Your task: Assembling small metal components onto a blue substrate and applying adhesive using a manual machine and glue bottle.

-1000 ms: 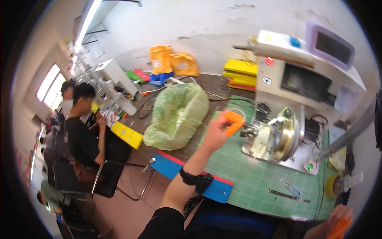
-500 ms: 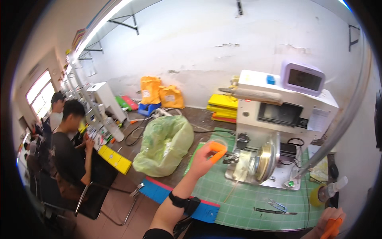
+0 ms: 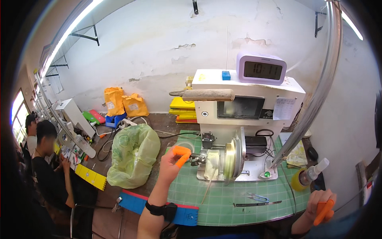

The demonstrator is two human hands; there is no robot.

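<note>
My left hand point(image 3: 172, 162), with orange finger cots on thumb and forefinger, is at the left end of a small metal clamp-like part point(image 3: 197, 159) on a white bench machine point(image 3: 207, 115). Its fingers are pinched together, and what they hold, if anything, is too small to make out. To the right of that part stands the machine's round gold-and-silver wheel point(image 3: 230, 161). My right hand point(image 3: 321, 203) is raised at the right edge of the green cutting mat point(image 3: 223, 213), near a yellow spray bottle point(image 3: 300, 179). Its orange-covered fingers are curled closed; their contents cannot be seen.
Scissor-like snips point(image 3: 258, 198) and a thin black-handled tool point(image 3: 254, 204) lie on the mat. A bag-lined bin point(image 3: 133, 159) and a blue strip point(image 3: 183, 215) are on the left. A metal post point(image 3: 306, 115) rises at the right. A co-worker point(image 3: 47, 171) sits far left.
The view has turned to the right, so the whole scene sits further left. My left hand stays at the metal part; my right hand shows more fully, fingers still curled.
</note>
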